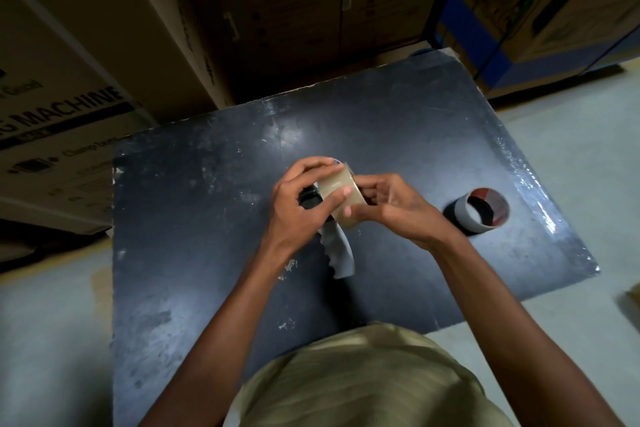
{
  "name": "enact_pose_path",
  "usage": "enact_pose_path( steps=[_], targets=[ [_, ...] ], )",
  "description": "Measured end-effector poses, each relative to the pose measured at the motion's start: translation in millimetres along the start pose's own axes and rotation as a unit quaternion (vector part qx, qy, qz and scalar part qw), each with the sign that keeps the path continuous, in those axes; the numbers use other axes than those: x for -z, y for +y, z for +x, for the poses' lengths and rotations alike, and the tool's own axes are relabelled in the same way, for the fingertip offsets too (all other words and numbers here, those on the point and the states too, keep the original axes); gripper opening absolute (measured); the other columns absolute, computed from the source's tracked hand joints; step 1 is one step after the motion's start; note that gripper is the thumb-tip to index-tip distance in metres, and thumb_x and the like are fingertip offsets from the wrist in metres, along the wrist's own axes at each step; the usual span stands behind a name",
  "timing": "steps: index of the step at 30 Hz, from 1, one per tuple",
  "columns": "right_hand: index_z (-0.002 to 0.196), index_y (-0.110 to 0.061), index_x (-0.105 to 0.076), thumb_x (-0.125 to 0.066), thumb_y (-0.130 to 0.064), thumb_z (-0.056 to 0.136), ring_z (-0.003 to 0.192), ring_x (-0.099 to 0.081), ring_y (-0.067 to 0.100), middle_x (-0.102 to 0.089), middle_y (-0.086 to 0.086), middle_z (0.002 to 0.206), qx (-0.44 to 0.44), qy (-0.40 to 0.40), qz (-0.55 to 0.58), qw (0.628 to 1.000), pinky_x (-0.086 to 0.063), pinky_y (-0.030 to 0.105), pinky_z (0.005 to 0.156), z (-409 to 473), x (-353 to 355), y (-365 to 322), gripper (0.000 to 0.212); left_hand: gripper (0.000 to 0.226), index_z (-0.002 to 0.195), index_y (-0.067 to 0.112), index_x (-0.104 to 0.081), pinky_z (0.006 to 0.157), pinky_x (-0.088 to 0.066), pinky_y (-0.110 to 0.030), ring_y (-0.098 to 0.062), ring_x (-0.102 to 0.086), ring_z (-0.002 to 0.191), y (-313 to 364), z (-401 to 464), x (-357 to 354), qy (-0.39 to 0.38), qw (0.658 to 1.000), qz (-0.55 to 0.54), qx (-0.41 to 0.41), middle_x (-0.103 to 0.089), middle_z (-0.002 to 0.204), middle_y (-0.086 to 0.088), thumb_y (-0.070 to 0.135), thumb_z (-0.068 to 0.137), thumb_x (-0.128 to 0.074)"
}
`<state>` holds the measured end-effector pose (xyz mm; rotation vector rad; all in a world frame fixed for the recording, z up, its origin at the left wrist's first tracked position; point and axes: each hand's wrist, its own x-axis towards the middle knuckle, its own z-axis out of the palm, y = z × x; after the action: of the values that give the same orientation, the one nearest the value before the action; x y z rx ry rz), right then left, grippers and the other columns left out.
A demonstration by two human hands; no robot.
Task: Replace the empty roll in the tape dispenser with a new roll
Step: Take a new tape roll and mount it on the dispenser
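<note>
A tan tape roll (341, 192) is held on edge between both hands above the middle of the dark table (194, 218). My left hand (301, 199) grips the roll from the left, thumb lying across its outer face. My right hand (391, 206) pinches the roll's right side with curled fingers. Under the hands lies the tape dispenser, mostly hidden; its grey ribbed handle (341, 255) points toward me. An empty grey cardboard core (483, 210) with a red inner lining stands on the table to the right, apart from both hands.
Stacked cardboard boxes (270, 10) rise close behind the table's far edge, and more boxes (52, 135) stand at the left. A blue-and-brown box (540, 17) sits at the back right. Pale floor (571, 156) surrounds the table.
</note>
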<state>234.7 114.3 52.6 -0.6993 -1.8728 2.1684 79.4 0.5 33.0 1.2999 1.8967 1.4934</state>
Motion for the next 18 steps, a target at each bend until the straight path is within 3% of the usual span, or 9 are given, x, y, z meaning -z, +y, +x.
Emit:
enact_pose_path(
  steps=[3, 6, 9, 12, 16, 18],
  targets=[
    [0.125, 0.002, -0.067, -0.067, 0.01, 0.091, 0.104, -0.073, 0.02, -0.076, 0.016, 0.112, -0.002, -0.005, -0.011, 1.0, -0.058, 0.029, 0.086, 0.4, -1.5, -0.6, 0.035, 0.024, 0.103, 0.008, -0.081, 0.086, -0.055, -0.027, -0.013, -0.068, 0.096, 3.8, 4.1, -1.9, 0.04, 0.997, 0.05, -0.037, -0.07, 0.101, -0.004, 0.017, 0.081, -0.085],
    [0.125, 0.003, -0.067, -0.069, 0.008, 0.091, 0.108, -0.072, 0.027, -0.074, 0.02, 0.116, 0.002, -0.002, -0.013, 1.0, -0.059, 0.037, 0.09, 0.4, -1.5, 0.5, 0.035, 0.014, 0.094, 0.009, -0.082, 0.076, -0.049, -0.017, -0.007, -0.067, 0.083, 4.6, 4.4, -0.5, 0.068, 0.995, 0.061, -0.036, -0.07, 0.089, -0.003, 0.015, 0.081, -0.084],
    [0.123, 0.004, -0.068, -0.069, 0.007, 0.091, 0.109, -0.071, 0.035, -0.073, 0.026, 0.116, 0.003, 0.002, -0.008, 1.0, -0.058, 0.043, 0.092, -0.9, -1.2, 1.4, 0.032, 0.008, 0.09, 0.007, -0.081, 0.074, -0.051, -0.026, -0.018, -0.066, 0.079, -1.6, 1.1, -1.4, 0.082, 0.985, 0.122, -0.095, -0.07, 0.086, -0.004, 0.013, 0.085, -0.081],
    [0.121, 0.006, -0.068, -0.069, 0.008, 0.091, 0.102, -0.073, 0.027, -0.074, 0.026, 0.113, -0.001, 0.002, -0.009, 1.0, -0.06, 0.037, 0.088, -0.8, -2.6, 2.0, 0.03, 0.007, 0.086, 0.002, -0.076, 0.075, -0.051, -0.032, -0.022, -0.062, 0.076, -6.9, 0.5, -5.8, 0.091, 0.97, 0.177, -0.141, -0.068, 0.084, -0.009, 0.008, 0.089, -0.076],
    [0.121, 0.005, -0.069, -0.069, 0.007, 0.091, 0.101, -0.072, 0.026, -0.073, 0.028, 0.113, -0.008, 0.003, -0.027, 1.0, -0.058, 0.041, 0.09, 1.6, -1.5, 5.7, 0.031, 0.011, 0.089, 0.004, -0.067, 0.075, -0.044, -0.028, -0.02, -0.056, 0.079, -10.9, -0.4, -9.7, 0.052, 0.98, 0.171, -0.09, -0.063, 0.087, -0.006, 0.011, 0.098, -0.065],
    [0.121, 0.002, -0.07, -0.07, 0.006, 0.091, 0.101, -0.073, 0.027, -0.075, 0.026, 0.112, -0.012, -0.003, -0.035, 0.999, -0.058, 0.047, 0.093, 4.1, 1.1, 7.7, 0.031, 0.012, 0.09, 0.007, -0.064, 0.073, -0.041, -0.019, -0.011, -0.055, 0.078, -13.7, -0.2, -7.8, 0.019, 0.989, 0.138, -0.039, -0.062, 0.088, 0.001, 0.014, 0.1, -0.061]
  ],
)
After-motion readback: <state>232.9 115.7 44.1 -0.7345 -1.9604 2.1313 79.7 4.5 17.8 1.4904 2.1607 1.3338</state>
